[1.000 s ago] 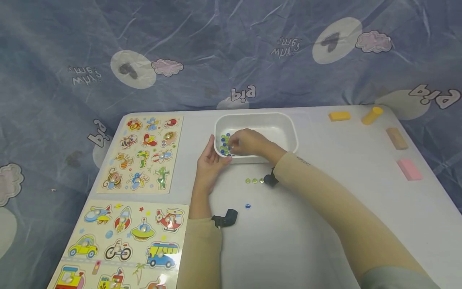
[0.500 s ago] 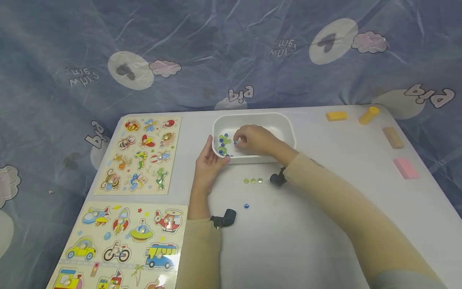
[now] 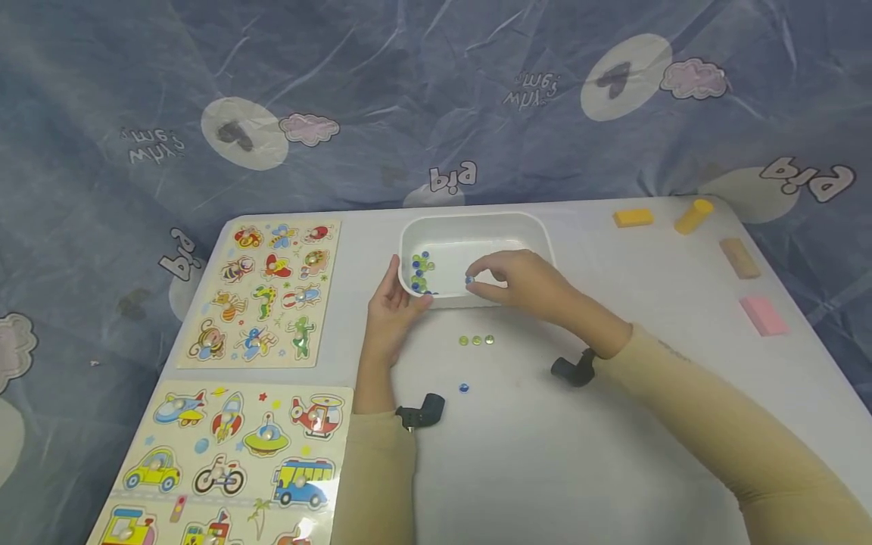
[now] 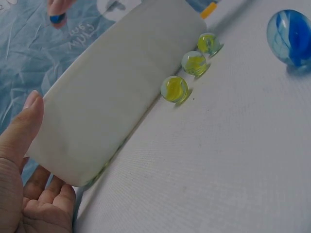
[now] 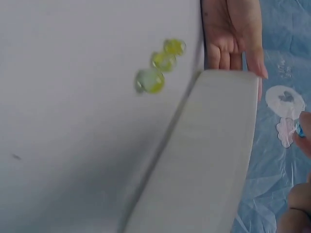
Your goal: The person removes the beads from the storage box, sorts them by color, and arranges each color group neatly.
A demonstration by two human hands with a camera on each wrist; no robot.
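Note:
A blue marble (image 3: 470,280) is pinched between the thumb and a finger of my right hand (image 3: 527,284), above the front part of a white plastic tub (image 3: 477,301). Several blue and yellow-green marbles (image 3: 418,281) lie in the tub's left end. At its front left corner my left hand (image 3: 391,322) grips the tub, with the thumb at the front wall and the fingers along the left side. In front of the tub, three yellow-green marbles (image 4: 194,63) sit in a row on the white table. Closer to me lies a single blue marble (image 4: 290,39).
Two picture puzzle boards, one with insects (image 3: 262,295) and one with vehicles (image 3: 232,454), lie on the left. Along the right side are a yellow block (image 3: 633,218), a yellow cylinder (image 3: 694,217), a brown block (image 3: 739,258) and a pink block (image 3: 764,316).
My right hand has come away from the marbles in the tub, moving right and toward me with the blue marble pinched. The left hand stays at the tub's corner.

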